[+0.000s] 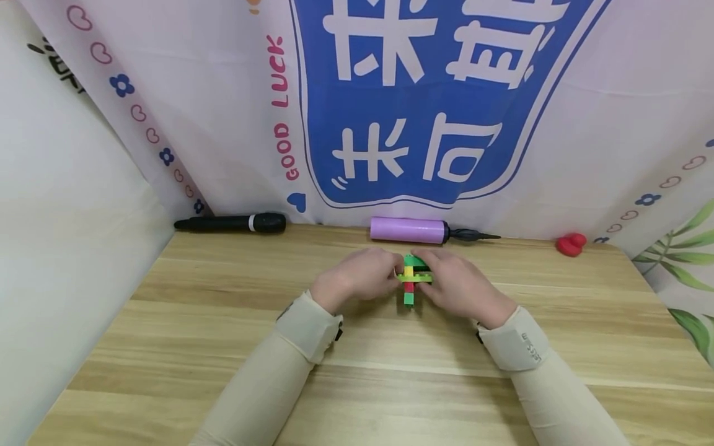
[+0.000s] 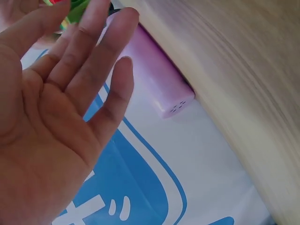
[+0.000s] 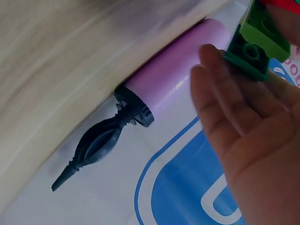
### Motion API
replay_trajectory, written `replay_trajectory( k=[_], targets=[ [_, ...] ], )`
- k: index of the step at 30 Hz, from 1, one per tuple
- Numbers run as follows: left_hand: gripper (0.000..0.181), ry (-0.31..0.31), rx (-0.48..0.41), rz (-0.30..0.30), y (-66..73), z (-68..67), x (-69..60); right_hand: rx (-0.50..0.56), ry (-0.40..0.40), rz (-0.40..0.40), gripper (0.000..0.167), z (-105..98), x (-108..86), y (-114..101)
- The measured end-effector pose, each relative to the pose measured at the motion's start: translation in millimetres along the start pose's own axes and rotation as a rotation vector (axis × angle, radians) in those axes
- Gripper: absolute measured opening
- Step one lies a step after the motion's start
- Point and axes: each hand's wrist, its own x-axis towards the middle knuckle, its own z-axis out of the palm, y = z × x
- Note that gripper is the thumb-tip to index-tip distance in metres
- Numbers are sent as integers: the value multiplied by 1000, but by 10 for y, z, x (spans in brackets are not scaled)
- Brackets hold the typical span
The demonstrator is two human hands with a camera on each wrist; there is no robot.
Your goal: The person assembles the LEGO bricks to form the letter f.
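Note:
A small model of toy building bricks point(image 1: 409, 287), in green, yellow, lime and red, is held between the two hands just above or on the table; which of these I cannot tell. My left hand point(image 1: 362, 274) pinches its left side, with thumb and fingertips at the lime brick's end. From the other side my right hand point(image 1: 462, 284) grips the model, one finger along the dark green brick at the top. In the right wrist view, hollow undersides of green bricks point(image 3: 255, 52) show near the fingers. Only a bit of the model point(image 2: 75, 13) appears in the left wrist view, mostly hidden by fingers.
Along the back edge of the wooden table point(image 1: 223, 347) lie a black microphone-like object point(image 1: 234, 223), a purple hand pump point(image 1: 409, 230) with a black nozzle, and a small red object point(image 1: 571, 244). Behind them hangs a printed cloth point(image 1: 234, 124).

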Motion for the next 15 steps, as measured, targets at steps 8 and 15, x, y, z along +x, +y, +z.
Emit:
replay_trajectory(
  k=[8,15],
  targets=[
    [13,45,106,-3,35,62,14,-28,-75,41,58,94,10,-11],
    [15,49,123,-30,47,86,12,-77,-61,45,55,121,25,-27]
  ],
)
